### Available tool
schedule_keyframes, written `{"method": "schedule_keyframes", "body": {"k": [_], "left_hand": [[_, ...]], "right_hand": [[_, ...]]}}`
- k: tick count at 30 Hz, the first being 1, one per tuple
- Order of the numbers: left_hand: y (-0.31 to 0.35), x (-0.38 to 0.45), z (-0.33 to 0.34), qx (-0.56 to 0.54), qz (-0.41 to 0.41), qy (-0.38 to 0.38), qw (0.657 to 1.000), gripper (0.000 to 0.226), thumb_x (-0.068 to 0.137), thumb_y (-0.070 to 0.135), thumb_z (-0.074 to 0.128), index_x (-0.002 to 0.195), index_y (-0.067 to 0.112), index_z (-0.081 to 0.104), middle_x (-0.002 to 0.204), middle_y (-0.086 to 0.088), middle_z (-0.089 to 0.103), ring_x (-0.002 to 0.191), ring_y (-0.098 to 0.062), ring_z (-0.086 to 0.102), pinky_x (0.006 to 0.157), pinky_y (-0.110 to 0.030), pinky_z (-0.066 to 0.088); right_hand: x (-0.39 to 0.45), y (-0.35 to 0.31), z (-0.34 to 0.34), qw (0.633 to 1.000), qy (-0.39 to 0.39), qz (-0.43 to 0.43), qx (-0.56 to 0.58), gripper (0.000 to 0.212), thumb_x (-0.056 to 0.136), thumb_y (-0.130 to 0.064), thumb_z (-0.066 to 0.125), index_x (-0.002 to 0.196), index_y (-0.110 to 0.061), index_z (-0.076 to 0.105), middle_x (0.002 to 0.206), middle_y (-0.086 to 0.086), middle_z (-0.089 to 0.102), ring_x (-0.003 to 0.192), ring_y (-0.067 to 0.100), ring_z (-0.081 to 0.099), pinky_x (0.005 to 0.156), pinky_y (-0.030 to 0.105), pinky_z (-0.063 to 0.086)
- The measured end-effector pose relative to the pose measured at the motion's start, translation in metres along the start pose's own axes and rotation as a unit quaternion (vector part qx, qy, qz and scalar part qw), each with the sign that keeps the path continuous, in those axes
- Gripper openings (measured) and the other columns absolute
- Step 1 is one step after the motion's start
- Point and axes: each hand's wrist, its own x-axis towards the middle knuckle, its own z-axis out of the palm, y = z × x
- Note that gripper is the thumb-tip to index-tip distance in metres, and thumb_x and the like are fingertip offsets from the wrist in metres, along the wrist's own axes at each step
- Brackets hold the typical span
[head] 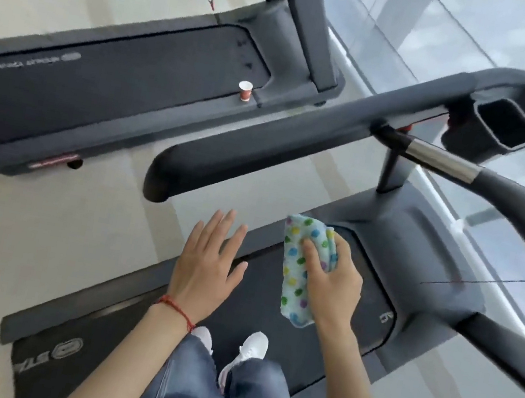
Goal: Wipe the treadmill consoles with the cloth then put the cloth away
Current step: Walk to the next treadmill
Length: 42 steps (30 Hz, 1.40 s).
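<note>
Jeans-clad legs (221, 397) fill the bottom of the view, nearest the camera; beyond them two white shoes (246, 352) stand on the belt of the near treadmill (319, 330).

Landmark: the near treadmill's left handrail (262, 150), a thick dark bar running diagonally across mid-frame.

Right hand (334, 280) — below the handrail, over the front of the belt. Fingers and thumb curled round the cloth (299, 274), gripping it. Cloth is pale blue with coloured dots, folded into a thick pad; its lower end hangs free beneath the hand. Cloth touches nothing else that I can see.

Left hand (208, 266) — below the rounded end of the handrail, beside the cloth hand but apart from it. Fingers straight and spread, palm down, holding nothing. A red string bracelet (176, 309) circles the wrist.

At the upper far end of the handrail sits a dark cup holder (506, 125) on the console, whose face is mostly cut off at the frame edge. A metal-banded grip (441, 162) branches from the handrail below it.

Beyond the handrail, a second treadmill (116, 87) lies on pale floor; a small red-and-white paper cup (245, 90) stands upright on its deck, near the front.
</note>
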Motion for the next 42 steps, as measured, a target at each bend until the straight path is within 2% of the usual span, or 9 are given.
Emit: {"method": "schedule_keyframes", "body": {"k": [7,14,19,25,29,33,37,39,42], "left_hand": [[-0.032,-0.055,-0.015,0.019,-0.124,0.015,0.992,0.049,0.088,0.032,0.039,0.132,0.009,0.039,0.138,-0.021,0.046,0.13,-0.033,0.033,0.104,-0.05,0.036],[-0.037,-0.113,-0.026,0.059,-0.305,0.025,0.95,0.05,0.089,0.033,0.039,0.132,0.008,0.042,0.138,-0.021,0.046,0.129,-0.035,0.038,0.104,-0.052,0.036],[-0.022,-0.159,-0.031,0.078,-0.435,0.031,0.897,0.052,0.088,0.034,0.039,0.128,0.004,0.053,0.136,-0.022,0.047,0.129,-0.034,0.037,0.102,-0.052,0.037],[-0.009,-0.233,-0.035,0.083,-0.586,0.038,0.805,0.054,0.089,0.035,0.037,0.129,0.003,0.053,0.138,-0.021,0.045,0.128,-0.035,0.041,0.103,-0.052,0.035],[-0.009,-0.288,-0.043,0.087,-0.659,0.065,0.745,0.054,0.089,0.035,0.036,0.128,0.003,0.052,0.137,-0.022,0.046,0.127,-0.037,0.042,0.1,-0.053,0.037],[-0.022,-0.346,-0.053,0.095,-0.709,0.083,0.694,0.055,0.089,0.036,0.035,0.128,0.002,0.052,0.136,-0.023,0.047,0.125,-0.039,0.044,0.098,-0.055,0.039],[-0.041,-0.408,-0.066,0.101,-0.738,0.094,0.661,0.055,0.09,0.037,0.033,0.129,0.003,0.051,0.136,-0.022,0.046,0.126,-0.038,0.042,0.1,-0.054,0.037],[-0.052,-0.438,-0.075,0.117,-0.747,0.095,0.647,0.055,0.09,0.037,0.034,0.13,0.003,0.05,0.137,-0.022,0.046,0.127,-0.037,0.04,0.101,-0.052,0.035],[-0.068,-0.481,-0.091,0.128,-0.756,0.114,0.632,0.054,0.09,0.036,0.035,0.129,0.002,0.05,0.137,-0.022,0.045,0.128,-0.037,0.039,0.102,-0.053,0.033]], "right_hand": [[-0.02,-0.024,0.05,0.982,-0.15,-0.09,-0.066,0.033,0.085,-0.049,0.056,0.114,-0.036,0.051,0.086,-0.013,0.063,0.08,0.012,0.062,0.075,0.037,0.052],[-0.033,-0.046,0.091,0.917,-0.303,-0.217,-0.139,0.042,0.085,-0.052,0.053,0.122,-0.033,0.048,0.093,-0.011,0.061,0.084,0.016,0.061,0.073,0.035,0.05],[-0.054,-0.061,0.12,0.858,-0.39,-0.296,-0.156,0.045,0.085,-0.053,0.053,0.124,-0.032,0.046,0.103,-0.007,0.063,0.09,0.02,0.062,0.078,0.042,0.053],[-0.11,-0.076,0.156,0.779,-0.469,-0.381,-0.168,0.046,0.086,-0.05,0.054,0.125,-0.028,0.049,0.094,-0.01,0.058,0.08,0.012,0.056,0.076,0.035,0.053],[-0.162,-0.085,0.18,0.723,-0.516,-0.419,-0.188,0.044,0.086,-0.052,0.053,0.125,-0.031,0.048,0.094,-0.011,0.057,0.087,0.018,0.061,0.078,0.039,0.054],[-0.226,-0.096,0.212,0.68,-0.552,-0.442,-0.192,0.046,0.085,-0.054,0.052,0.125,-0.033,0.047,0.095,-0.011,0.058,0.086,0.019,0.063,0.073,0.04,0.056],[-0.3,-0.108,0.242,0.652,-0.57,-0.464,-0.183,0.046,0.084,-0.054,0.053,0.125,-0.033,0.048,0.097,-0.008,0.062,0.084,0.017,0.064,0.071,0.039,0.057],[-0.336,-0.116,0.256,0.64,-0.578,-0.473,-0.18,0.045,0.085,-0.052,0.054,0.125,-0.031,0.049,0.096,-0.01,0.06,0.084,0.015,0.061,0.074,0.035,0.055],[-0.386,-0.127,0.274,0.623,-0.586,-0.487,-0.177,0.046,0.085,-0.051,0.054,0.124,-0.027,0.05,0.09,-0.011,0.056,0.079,0.011,0.056,0.071,0.027,0.049]]}}
